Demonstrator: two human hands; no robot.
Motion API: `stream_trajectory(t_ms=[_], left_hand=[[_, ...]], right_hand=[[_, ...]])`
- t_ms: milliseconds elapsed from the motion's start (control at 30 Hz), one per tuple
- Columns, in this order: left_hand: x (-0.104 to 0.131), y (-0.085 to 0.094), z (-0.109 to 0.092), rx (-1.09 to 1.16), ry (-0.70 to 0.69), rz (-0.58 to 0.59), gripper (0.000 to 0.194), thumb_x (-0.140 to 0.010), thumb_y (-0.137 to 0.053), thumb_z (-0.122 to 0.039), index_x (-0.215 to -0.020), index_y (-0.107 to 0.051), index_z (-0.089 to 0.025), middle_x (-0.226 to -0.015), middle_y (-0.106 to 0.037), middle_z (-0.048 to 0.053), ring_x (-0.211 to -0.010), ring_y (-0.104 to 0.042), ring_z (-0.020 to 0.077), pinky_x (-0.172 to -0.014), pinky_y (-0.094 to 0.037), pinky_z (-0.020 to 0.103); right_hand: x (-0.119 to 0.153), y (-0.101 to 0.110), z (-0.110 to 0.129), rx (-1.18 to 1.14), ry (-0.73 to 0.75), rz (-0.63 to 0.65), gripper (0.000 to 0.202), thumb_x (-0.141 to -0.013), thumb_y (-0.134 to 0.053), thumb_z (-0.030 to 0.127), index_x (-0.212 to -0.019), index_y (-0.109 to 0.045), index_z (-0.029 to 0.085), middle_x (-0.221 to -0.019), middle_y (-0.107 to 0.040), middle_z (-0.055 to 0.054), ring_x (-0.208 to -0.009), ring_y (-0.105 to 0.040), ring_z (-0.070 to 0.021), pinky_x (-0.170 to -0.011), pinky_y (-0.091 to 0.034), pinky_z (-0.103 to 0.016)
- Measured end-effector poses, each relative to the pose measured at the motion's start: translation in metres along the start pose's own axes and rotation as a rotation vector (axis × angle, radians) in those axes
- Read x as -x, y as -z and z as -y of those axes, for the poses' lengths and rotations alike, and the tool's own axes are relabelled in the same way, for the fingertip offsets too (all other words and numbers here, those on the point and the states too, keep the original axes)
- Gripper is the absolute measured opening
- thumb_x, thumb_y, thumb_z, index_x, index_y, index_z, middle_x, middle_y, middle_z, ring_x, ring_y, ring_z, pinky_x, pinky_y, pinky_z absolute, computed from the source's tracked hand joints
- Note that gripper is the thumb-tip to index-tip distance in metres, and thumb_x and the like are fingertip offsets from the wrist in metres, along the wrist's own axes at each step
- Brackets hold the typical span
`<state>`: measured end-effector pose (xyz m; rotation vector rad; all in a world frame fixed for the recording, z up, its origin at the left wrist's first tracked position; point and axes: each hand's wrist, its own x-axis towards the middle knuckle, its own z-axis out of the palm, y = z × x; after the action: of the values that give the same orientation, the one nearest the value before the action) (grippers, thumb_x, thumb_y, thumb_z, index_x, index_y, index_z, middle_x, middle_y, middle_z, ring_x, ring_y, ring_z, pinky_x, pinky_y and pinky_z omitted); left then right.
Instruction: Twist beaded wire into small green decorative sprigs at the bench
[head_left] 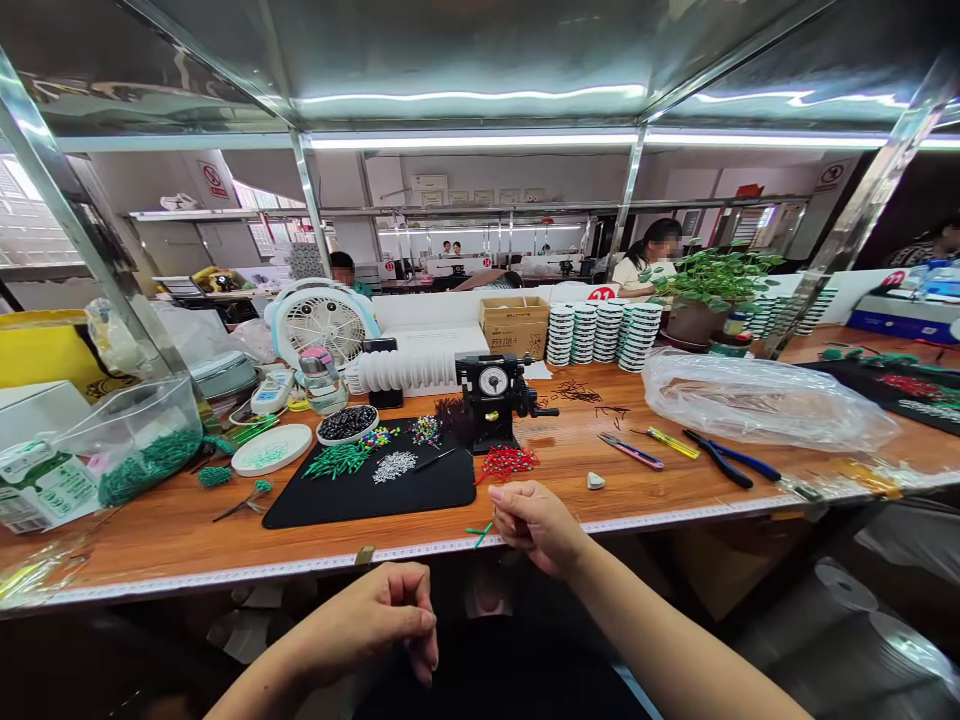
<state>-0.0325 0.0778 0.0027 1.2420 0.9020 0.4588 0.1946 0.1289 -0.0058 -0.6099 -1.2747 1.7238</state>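
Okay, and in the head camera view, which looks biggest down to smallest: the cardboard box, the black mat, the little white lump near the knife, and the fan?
Largest to smallest, as they look there:
Black mat
Fan
Cardboard box
White lump

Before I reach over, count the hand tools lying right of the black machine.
3: the pink-handled tool, nearest the machine; the yellow tool, just right of it; and the blue-handled pliers, furthest right. The plastic bag may hide others.
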Motion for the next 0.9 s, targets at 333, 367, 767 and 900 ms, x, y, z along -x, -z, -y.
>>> stream_trajectory(t_ms=[333, 367, 767, 900], left_hand=[[-0.029, -0.01, -0.029, -0.085, -0.035, -0.03, 0.032, -0.074, -0.067, -0.038, -0.092, -0.058, -0.013, -0.068, -0.073, 0.008, -0.056, -0.062, 0.0149, -0.047, -0.033, 0.021], [-0.034, -0.015, -0.032, -0.08, -0.04, -0.047, 0.031, -0.074, -0.066, -0.041, -0.087, -0.058, -0.014, -0.063, -0.072, 0.007, -0.053, -0.06, 0.0143, -0.045, -0.032, 0.021], [-0.035, -0.007, -0.002, 0.021, 0.042, 0.069, 0.031, -0.066, -0.073, -0.041, -0.064, -0.056, -0.015, -0.056, -0.068, 0.005, -0.05, -0.062, 0.0175, -0.054, -0.048, 0.03], [-0.037, -0.002, 0.0, -0.048, 0.023, 0.064, 0.031, -0.066, -0.073, -0.041, -0.062, -0.06, -0.014, -0.06, -0.071, 0.006, -0.05, -0.061, 0.0146, -0.052, -0.045, 0.025]], right_hand=[[-0.001, -0.004, 0.006, -0.083, 0.01, -0.007, 0.046, -0.081, -0.06, 0.044, -0.051, -0.039, 0.017, -0.042, -0.026, 0.009, -0.037, -0.015, -0.0034, -0.038, -0.005, -0.023], [-0.001, -0.004, 0.006, -0.079, 0.01, -0.006, 0.047, -0.08, -0.061, 0.044, -0.049, -0.039, 0.016, -0.041, -0.026, 0.009, -0.037, -0.015, -0.0032, -0.038, -0.005, -0.023], [-0.007, 0.005, 0.003, -0.288, 0.039, -0.107, 0.045, -0.077, -0.064, 0.046, -0.055, -0.035, 0.018, -0.045, -0.023, 0.011, -0.038, -0.012, -0.0034, -0.037, -0.006, -0.021], [-0.008, 0.004, 0.005, -0.307, 0.061, -0.111, 0.046, -0.076, -0.064, 0.047, -0.055, -0.034, 0.018, -0.045, -0.024, 0.01, -0.038, -0.012, -0.003, -0.037, -0.005, -0.021]])
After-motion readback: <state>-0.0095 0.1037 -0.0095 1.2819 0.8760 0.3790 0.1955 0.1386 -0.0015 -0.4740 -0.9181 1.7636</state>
